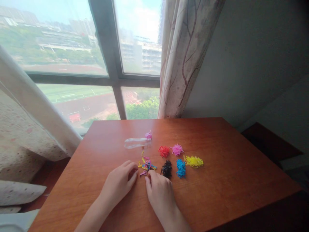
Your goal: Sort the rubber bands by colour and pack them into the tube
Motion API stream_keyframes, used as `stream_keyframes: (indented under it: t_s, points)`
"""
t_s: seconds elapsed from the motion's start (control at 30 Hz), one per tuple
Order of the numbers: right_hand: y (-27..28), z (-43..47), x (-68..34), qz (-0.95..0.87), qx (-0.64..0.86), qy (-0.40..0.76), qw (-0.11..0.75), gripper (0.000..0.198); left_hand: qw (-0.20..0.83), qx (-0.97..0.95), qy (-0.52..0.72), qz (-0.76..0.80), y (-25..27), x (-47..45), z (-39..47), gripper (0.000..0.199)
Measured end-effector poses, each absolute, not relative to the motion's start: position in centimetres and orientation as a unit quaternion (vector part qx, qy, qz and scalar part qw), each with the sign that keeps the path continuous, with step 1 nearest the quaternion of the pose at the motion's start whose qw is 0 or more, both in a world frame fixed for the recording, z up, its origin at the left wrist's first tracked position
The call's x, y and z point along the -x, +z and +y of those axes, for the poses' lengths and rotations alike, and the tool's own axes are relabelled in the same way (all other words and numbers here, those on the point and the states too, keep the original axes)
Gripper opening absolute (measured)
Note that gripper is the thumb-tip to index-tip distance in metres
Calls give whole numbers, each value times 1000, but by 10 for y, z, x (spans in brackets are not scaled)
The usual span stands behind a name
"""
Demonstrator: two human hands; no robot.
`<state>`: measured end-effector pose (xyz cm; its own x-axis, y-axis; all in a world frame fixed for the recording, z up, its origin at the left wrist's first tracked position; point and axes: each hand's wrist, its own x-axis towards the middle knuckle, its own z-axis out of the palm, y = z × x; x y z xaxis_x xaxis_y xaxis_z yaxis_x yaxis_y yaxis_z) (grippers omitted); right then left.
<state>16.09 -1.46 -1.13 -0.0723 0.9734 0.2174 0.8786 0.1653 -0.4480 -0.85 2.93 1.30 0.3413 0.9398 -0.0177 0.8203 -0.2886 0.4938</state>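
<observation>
A small mixed heap of colorful rubber bands [147, 165], in pink, yellow, blue and black, lies on the wooden table [217, 193] between my hands. My left hand [121, 178] rests just left of the heap, its fingers curled in and the thumb near the index fingertip. Whatever may be between those fingertips does not show. Close to the heap's near right edge is my right hand [159, 186], fingers bent and pressed together, with the tips partly hidden. Just beyond it sits a pile of black bands [166, 169].
Sorted piles lie to the right: red bands [164, 151], pink bands [177, 149], blue bands [181, 168] and yellow bands [193, 161]. Behind the heap, a clear plastic tube [136, 143] lies on its side, with pink bands [148, 135] at its right end. A window and curtains [185, 48] stand behind the table.
</observation>
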Motion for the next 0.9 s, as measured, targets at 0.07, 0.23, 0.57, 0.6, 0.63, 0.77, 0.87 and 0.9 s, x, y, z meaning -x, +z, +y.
stream_keyframes:
  t_s: [0.07,0.23,0.57,0.6,0.63,0.77,0.87,0.9]
  points:
    - [-11,-13,-159,-728,636,103,232,10,220,-793,136,552,13,9,29,15]
    - [-9,-8,-156,-732,632,116,226,13,223,-800,132,542,10,10,30,17]
    - [-11,-9,-156,-729,631,134,229,15,223,-802,131,538,12,9,31,17]
    - [-10,-9,-156,-729,630,137,230,15,222,-803,131,538,12,9,31,17]
    - [-10,-8,-156,-729,628,142,231,15,222,-803,130,538,12,9,31,17]
    - [-9,-7,-155,-728,627,156,230,18,222,-803,127,538,12,9,31,18]
    - [-9,-7,-154,-730,624,155,230,17,219,-804,122,540,13,8,32,18]
    - [-9,-7,-153,-732,623,151,231,17,218,-804,120,540,13,8,32,18]
